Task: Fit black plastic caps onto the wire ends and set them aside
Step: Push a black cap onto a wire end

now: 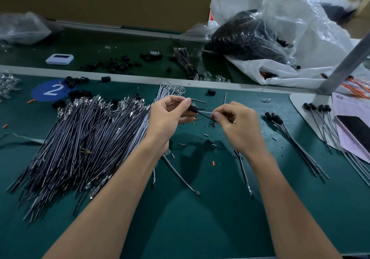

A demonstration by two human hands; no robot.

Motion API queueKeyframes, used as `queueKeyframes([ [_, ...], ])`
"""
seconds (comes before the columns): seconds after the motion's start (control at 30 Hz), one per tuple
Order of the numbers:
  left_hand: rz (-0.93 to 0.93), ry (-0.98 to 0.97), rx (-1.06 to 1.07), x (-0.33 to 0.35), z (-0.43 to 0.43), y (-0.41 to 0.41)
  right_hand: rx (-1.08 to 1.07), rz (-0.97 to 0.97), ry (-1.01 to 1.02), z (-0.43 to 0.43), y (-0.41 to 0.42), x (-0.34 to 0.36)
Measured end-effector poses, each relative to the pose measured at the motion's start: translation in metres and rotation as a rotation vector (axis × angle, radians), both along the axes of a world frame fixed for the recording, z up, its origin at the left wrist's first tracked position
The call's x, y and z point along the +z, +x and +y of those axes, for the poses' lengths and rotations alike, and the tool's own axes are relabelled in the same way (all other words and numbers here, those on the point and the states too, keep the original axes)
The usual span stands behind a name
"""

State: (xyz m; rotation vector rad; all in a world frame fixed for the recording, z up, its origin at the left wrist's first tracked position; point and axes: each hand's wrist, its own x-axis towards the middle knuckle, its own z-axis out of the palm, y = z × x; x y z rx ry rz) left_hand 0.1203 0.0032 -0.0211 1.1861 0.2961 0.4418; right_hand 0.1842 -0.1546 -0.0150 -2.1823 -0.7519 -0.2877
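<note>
Capping step: left hand [168, 118] pinches the black cap [192, 108], right hand [240, 128] pinches the wires [205, 112] (ends apparently entering); next probably needs a seating push.

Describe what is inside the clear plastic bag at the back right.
The clear bag holds a black heap. Glare and creased plastic hide what the pieces are, and the heap's far side is out of sight.

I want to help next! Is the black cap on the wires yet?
On, it seems: the left hand pinches the cap, and two wires run from it into the right hand.
</note>
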Motion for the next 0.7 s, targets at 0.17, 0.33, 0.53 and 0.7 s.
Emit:
queueKeyframes([
  [0.17, -0.025, -0.053, -0.017, -0.0009, -0.0009, 0.0003, -0.017, 0.011, 0.070, 0.0015, -0.0028, -0.0001],
  [0.33, -0.025, -0.089, -0.051, -0.0007, -0.0010, 0.0004, -0.058, -0.006, 0.077, 0.0014, -0.0022, -0.0011],
  [0.53, -0.039, -0.062, -0.036, -0.0026, -0.0015, 0.0000, -0.037, -0.002, 0.079, 0.0028, -0.0036, -0.0018],
  [0.7, -0.050, -0.102, -0.008, -0.0024, 0.0000, 0.0001, -0.028, -0.028, 0.130, 0.0027, -0.0044, 0.0007],
])
